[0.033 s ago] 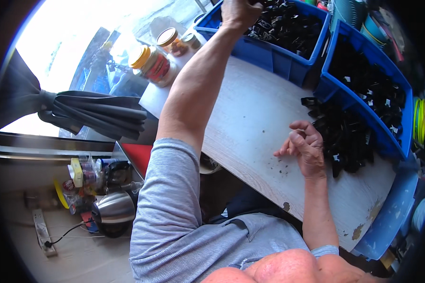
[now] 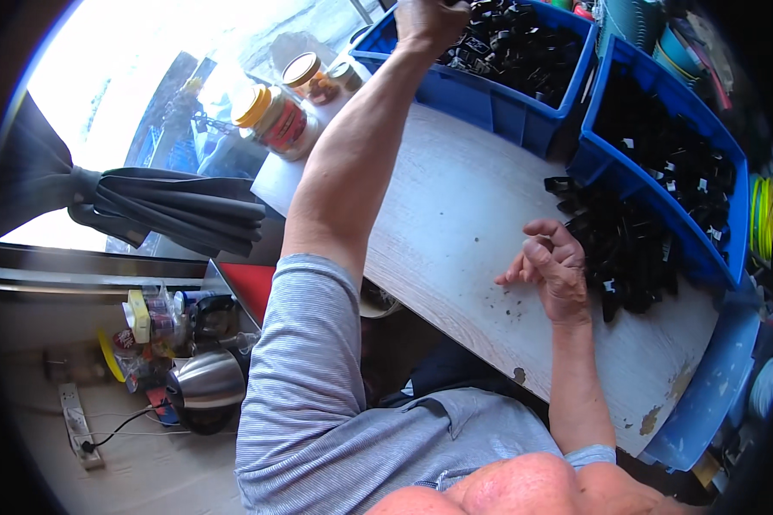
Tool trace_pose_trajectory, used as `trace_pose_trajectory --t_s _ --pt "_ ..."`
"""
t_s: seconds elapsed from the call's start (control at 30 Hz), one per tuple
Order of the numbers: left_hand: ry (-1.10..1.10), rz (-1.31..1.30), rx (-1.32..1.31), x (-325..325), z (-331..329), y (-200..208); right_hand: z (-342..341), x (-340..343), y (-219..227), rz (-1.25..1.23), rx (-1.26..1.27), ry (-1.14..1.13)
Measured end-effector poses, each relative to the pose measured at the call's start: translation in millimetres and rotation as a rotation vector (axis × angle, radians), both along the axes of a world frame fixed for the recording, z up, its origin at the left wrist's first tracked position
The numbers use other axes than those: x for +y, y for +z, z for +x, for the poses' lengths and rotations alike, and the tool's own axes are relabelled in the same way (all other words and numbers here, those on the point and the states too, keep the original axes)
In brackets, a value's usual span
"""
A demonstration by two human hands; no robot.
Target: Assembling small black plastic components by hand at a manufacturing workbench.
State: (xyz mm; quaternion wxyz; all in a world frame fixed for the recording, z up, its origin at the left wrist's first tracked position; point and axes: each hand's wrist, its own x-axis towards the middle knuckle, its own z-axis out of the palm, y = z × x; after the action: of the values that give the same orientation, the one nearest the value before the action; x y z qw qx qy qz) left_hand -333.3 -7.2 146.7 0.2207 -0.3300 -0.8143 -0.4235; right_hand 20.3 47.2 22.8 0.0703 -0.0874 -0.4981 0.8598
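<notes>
My left hand (image 2: 429, 24) reaches to the far edge of the view, over the left part of a blue bin (image 2: 498, 113) heaped with small black plastic parts (image 2: 520, 53). Its fingers are curled, with a bit of something dark at the fingertips; the frame's top edge cuts them off. My right hand (image 2: 560, 273) rests on the pale table (image 2: 438, 215), fingers loosely bent and apart, nothing seen in it. Just right of it lies a loose pile of black parts (image 2: 631, 249), spread below a second blue bin (image 2: 661, 193) that holds more of them.
Jars with yellow lids (image 2: 279, 124) stand on the table's far left, by a bright window. A tied grey curtain (image 2: 172, 202) hangs there. A steel kettle (image 2: 208, 379) and a power strip (image 2: 79, 425) sit lower left. Pale blue plastic (image 2: 704, 390) borders the table's right end.
My left hand has shifted very slightly left, along with a small shift of the whole view. The right hand keeps its pose beside the pile.
</notes>
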Motion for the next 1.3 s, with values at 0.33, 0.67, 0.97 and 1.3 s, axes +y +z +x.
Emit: trace_pose_trajectory --t_s 0.33,0.67,0.97,1.3 --pt "-0.039 0.384 0.011 -63 57 -60 3 4 3 -0.014 -0.047 -0.029" --pt "0.098 0.029 -0.11 -92 119 -140 2 4 0 -0.011 -0.039 -0.022" --pt "0.09 -0.001 -0.108 -92 119 -136 2 5 0 -0.024 -0.035 -0.021" --pt "-0.084 -0.1 0.332 -44 108 -37 3 6 1 -0.058 -0.02 0.002"
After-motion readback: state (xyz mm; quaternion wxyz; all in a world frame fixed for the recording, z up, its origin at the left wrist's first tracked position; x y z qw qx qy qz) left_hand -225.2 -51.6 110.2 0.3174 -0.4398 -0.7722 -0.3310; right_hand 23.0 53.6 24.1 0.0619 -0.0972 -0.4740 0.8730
